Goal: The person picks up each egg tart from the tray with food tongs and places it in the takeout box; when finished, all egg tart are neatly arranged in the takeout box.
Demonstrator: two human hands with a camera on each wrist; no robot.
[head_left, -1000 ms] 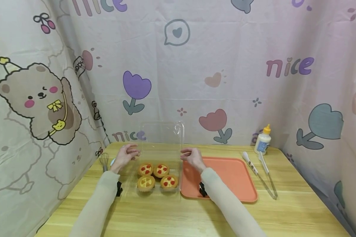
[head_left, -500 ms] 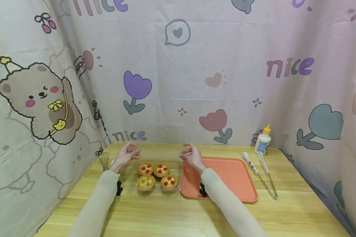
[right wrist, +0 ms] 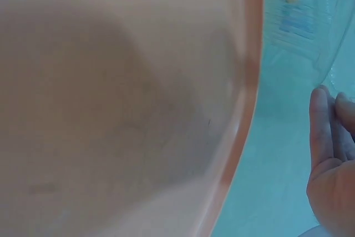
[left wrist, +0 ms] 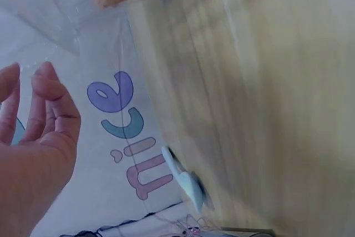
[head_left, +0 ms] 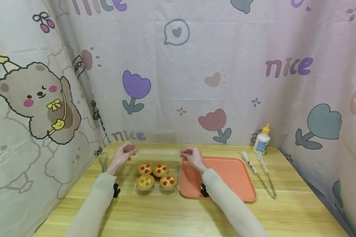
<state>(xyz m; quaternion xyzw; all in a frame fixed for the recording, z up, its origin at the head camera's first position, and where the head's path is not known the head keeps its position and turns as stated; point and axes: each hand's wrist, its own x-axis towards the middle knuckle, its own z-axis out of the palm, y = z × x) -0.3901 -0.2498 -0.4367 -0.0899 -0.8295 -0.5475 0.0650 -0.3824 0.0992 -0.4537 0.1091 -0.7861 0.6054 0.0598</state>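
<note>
A clear plastic clamshell box (head_left: pixel 157 187) lies on the table with its lid (head_left: pixel 158 151) raised and tilted back. Inside sit several egg tarts (head_left: pixel 144 182), some topped with red pieces and one with yellow ones. My left hand (head_left: pixel 123 154) is just left of the lid; in the left wrist view its thumb and bent fingers (left wrist: pixel 65 106) stand apart with nothing visible between them. My right hand (head_left: pixel 193 158) pinches the lid's right edge between thumb and fingertips, above the tray's back left corner. The transparent plastic makes the exact contact faint.
An orange tray (head_left: pixel 222 179) lies right of the box. Beyond it are metal tongs (head_left: pixel 252 167) with white tips and a white bottle (head_left: pixel 261 143) with a yellow cap. A whisk (head_left: pixel 103 160) lies at the left, near a light blue scoop-like piece (left wrist: pixel 189 187). A printed curtain hangs behind.
The lid has tipped further back, its top edge now lower. My left hand has shifted slightly left, away from the lid's edge. My right hand stays nearly in place.
</note>
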